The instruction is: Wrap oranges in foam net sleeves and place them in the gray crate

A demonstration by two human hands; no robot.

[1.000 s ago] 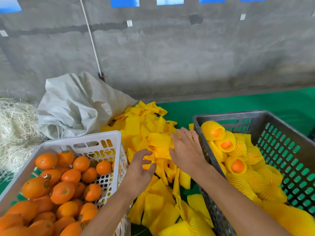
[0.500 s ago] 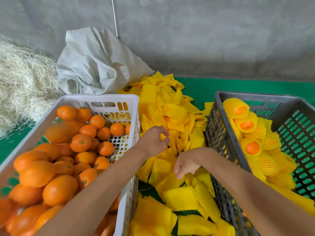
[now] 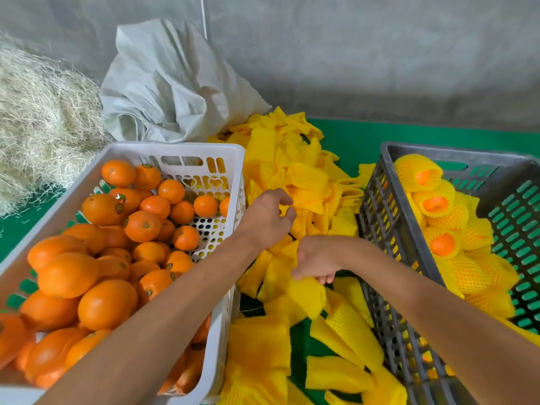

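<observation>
Green matting (image 3: 380, 135) covers the floor below a bare gray concrete wall (image 3: 350, 54), with pale straw (image 3: 38, 118) and a crumpled white sack (image 3: 172, 92) at the far-left corner. Loose yellow foam net sleeves (image 3: 295, 168) are heaped between a white crate (image 3: 181, 149) of bare oranges (image 3: 108, 304) and the gray crate (image 3: 388, 217), which holds sleeved oranges (image 3: 435, 203). Above the heap, the left hand (image 3: 267, 219) hovers with fingers loosely curled and empty. Just nearer, the right hand (image 3: 315, 258) pinches one sleeve (image 3: 306, 293).
</observation>
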